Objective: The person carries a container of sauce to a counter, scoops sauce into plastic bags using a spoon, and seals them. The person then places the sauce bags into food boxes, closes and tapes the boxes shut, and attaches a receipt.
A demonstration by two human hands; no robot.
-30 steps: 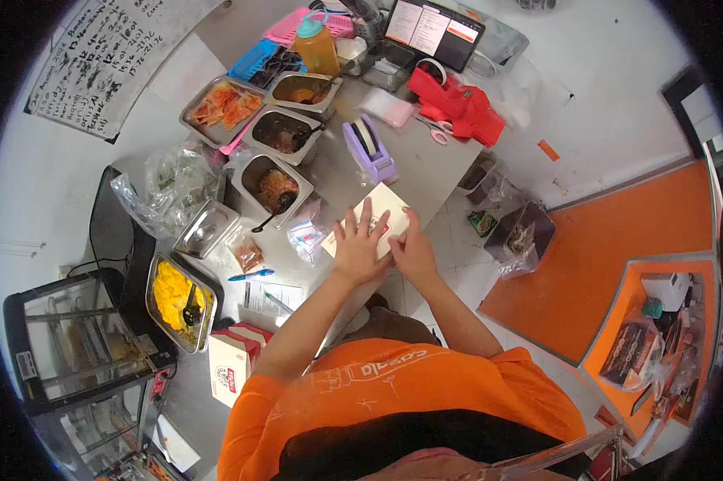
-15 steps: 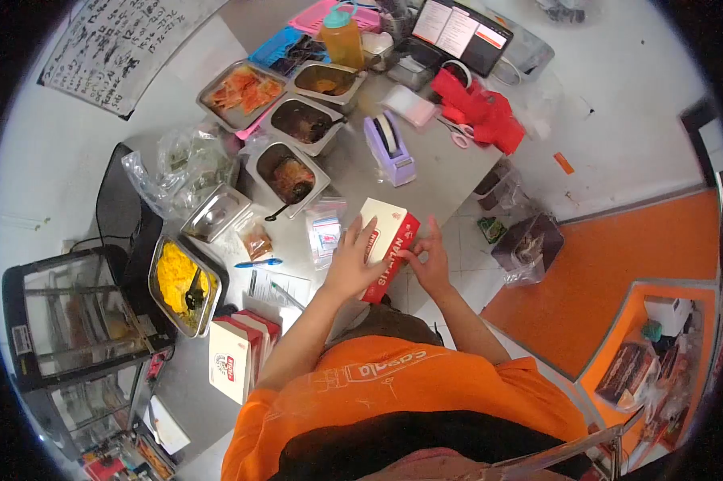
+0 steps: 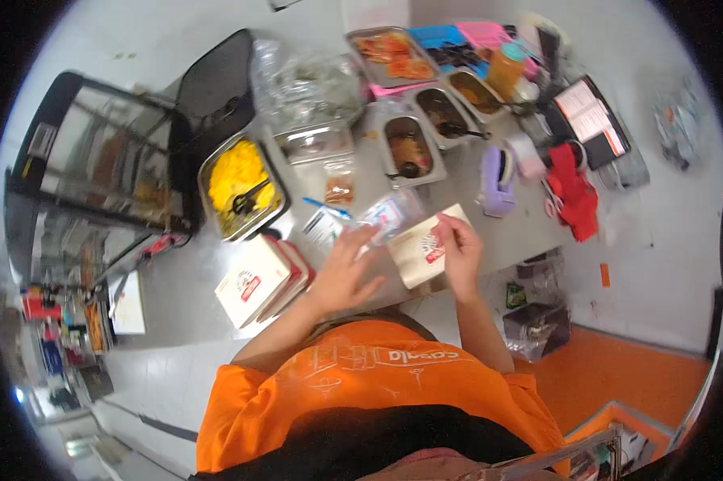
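Observation:
A cream cardboard food box point(image 3: 412, 258) with red print lies at the table's front edge, its printed face up. My right hand point(image 3: 462, 255) has its fingers closed at the box's right side. Just left of the box, my left hand point(image 3: 344, 274) is spread with nothing in it. Beyond that hand lie a packet of clear plastic bags point(image 3: 387, 213), a printed paper point(image 3: 323, 229) and a blue pen point(image 3: 327, 208). Several similar boxes point(image 3: 257, 280) are grouped left of my left forearm.
Metal food pans point(image 3: 409, 152) hold sauces with spoons. A pan of yellow food point(image 3: 240, 180) sits at left, by a glass display case point(image 3: 97, 176). At right are a purple tape dispenser point(image 3: 498, 188), red cloth-like material point(image 3: 574, 192), scissors point(image 3: 551, 200) and a tablet point(image 3: 590, 120).
My view has swung left. My left hand has let go of the box and moved left, opening out. The box now shows its cream face instead of its red side, with my right hand on it.

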